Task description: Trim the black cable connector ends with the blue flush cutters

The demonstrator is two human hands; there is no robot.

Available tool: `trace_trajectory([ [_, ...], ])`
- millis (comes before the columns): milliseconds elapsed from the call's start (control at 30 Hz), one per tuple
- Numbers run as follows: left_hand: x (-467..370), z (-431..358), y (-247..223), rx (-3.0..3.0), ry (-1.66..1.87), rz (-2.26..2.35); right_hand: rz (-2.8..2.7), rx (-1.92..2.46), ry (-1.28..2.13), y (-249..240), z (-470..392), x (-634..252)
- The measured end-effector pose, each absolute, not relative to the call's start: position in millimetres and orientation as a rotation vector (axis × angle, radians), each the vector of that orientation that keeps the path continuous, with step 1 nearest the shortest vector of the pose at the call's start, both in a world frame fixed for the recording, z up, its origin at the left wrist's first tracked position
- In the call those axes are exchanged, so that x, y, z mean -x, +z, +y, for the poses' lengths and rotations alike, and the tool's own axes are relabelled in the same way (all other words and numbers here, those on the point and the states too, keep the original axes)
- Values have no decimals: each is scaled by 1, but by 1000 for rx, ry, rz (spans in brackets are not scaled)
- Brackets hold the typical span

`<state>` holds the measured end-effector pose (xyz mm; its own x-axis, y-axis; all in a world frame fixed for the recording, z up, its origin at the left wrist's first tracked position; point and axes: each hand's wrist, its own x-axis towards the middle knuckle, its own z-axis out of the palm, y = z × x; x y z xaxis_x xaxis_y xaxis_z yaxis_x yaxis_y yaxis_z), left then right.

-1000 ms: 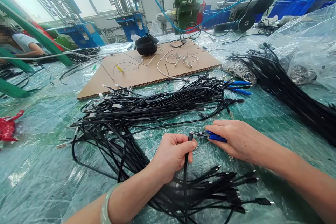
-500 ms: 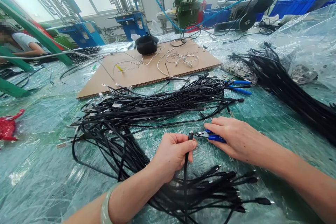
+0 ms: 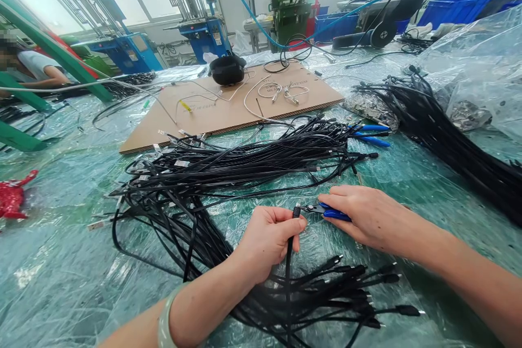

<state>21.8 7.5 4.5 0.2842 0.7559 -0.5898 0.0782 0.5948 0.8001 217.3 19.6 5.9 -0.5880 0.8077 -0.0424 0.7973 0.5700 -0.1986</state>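
Note:
Between thumb and fingers, my left hand point(image 3: 272, 236) pinches a black cable point(image 3: 289, 261) just below its plug, which points up. My right hand point(image 3: 365, 215) is closed round the blue handles of small flush cutters point(image 3: 332, 212). The cutters' jaw tips are at the right side of the plug; whether they bite on it is too small to tell. Under my left hand a bundle of black cables point(image 3: 322, 299) spreads out, its plug ends towards the right. Beyond both hands lies a larger pile of black USB cables point(image 3: 244, 157).
A flat cardboard sheet point(image 3: 240, 103) carries white cables and a black round object point(image 3: 227, 69). Blue-handled pliers point(image 3: 373, 136) lie at the pile's right end. More black cables point(image 3: 457, 136) lie at right, a red object point(image 3: 16, 196) at left. Other people are in the background.
The cutters' handles look squeezed slightly closer together. Both hands otherwise stay in nearly the same place, with the cable still held.

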Motion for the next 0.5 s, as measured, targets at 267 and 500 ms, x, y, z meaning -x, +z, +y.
trace_trajectory([
  [267,-21,8,3,-839,542,1218,-2717,1408,321,7,21,-220],
  [500,-22,8,3,-852,542,1213,-2718,1367,263,8,19,-218],
])
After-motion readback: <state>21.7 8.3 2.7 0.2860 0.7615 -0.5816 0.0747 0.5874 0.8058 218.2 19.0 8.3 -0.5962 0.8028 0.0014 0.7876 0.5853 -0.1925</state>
